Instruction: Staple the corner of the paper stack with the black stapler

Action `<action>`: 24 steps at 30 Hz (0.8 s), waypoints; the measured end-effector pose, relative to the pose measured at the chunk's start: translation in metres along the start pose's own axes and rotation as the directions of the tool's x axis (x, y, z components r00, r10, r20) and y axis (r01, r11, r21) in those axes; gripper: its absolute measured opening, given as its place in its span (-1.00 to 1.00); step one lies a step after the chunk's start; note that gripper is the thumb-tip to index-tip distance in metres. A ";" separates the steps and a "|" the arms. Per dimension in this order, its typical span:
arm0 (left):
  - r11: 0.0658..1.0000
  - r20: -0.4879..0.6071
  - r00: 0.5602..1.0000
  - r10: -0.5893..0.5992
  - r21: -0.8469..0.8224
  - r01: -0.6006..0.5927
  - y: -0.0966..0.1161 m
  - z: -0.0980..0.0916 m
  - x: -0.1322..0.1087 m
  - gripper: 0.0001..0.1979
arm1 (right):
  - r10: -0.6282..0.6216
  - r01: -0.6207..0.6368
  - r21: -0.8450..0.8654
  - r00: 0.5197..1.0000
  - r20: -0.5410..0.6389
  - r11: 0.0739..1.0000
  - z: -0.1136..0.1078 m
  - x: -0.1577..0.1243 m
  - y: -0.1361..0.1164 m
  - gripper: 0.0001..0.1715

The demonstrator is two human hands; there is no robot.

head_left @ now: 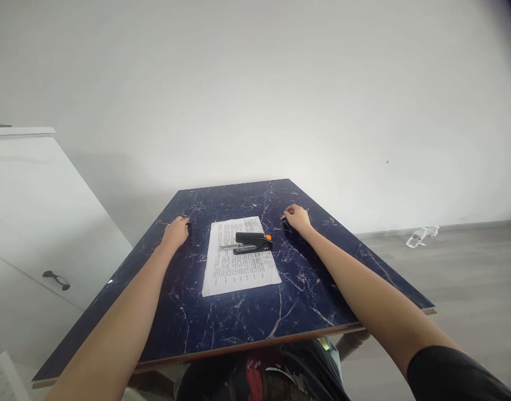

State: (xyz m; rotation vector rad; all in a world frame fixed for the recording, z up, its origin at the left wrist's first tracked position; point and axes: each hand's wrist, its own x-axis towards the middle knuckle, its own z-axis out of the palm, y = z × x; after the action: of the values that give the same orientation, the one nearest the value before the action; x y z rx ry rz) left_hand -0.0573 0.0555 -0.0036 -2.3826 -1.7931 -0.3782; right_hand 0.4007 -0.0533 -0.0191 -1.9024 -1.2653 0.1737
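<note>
A black stapler (252, 243) with an orange patch lies on its side over printed sheets of paper (239, 274), its metal magazine tray drawn out to the left. To the right of the paper, my right hand (298, 217) rests at the tabletop with thumb and fingers pinched on a small metallic piece (283, 219), too small to name surely. My left hand (177, 230) is on the table left of the paper, its fingers curled together and closed. Whatever lies under those fingers is hidden from view.
Both hands are over a dark blue marble-patterned table (239, 323) that stands near a white wall (255, 100). A white cabinet (38, 211) with a dark handle is on the left. Crumpled white plastic (421, 236) lies on the grey floor (468, 278) at right.
</note>
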 end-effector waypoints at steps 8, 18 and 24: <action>1.000 -0.044 0.999 -0.017 -0.014 0.016 0.001 -0.016 -0.002 -0.81 | -0.242 0.241 0.062 0.970 0.009 0.968 -0.003 -0.024 -0.037 -0.81; 0.704 0.087 0.922 0.377 -0.674 -0.224 0.085 -0.059 -0.037 -0.81 | -0.499 0.480 0.138 0.843 0.203 0.867 0.012 -0.054 -0.065 -0.83; 0.704 0.211 0.833 0.512 -0.659 -0.265 0.109 -0.072 -0.049 -0.68 | -0.488 0.459 0.167 0.829 0.272 0.873 0.014 -0.052 -0.058 -0.83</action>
State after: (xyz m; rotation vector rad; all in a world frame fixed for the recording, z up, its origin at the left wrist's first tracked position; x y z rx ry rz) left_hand 0.0260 -0.0393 0.0565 -3.4265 -1.3126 -0.5249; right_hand 0.3272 -0.0794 -0.0041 -1.4572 -1.8704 0.2680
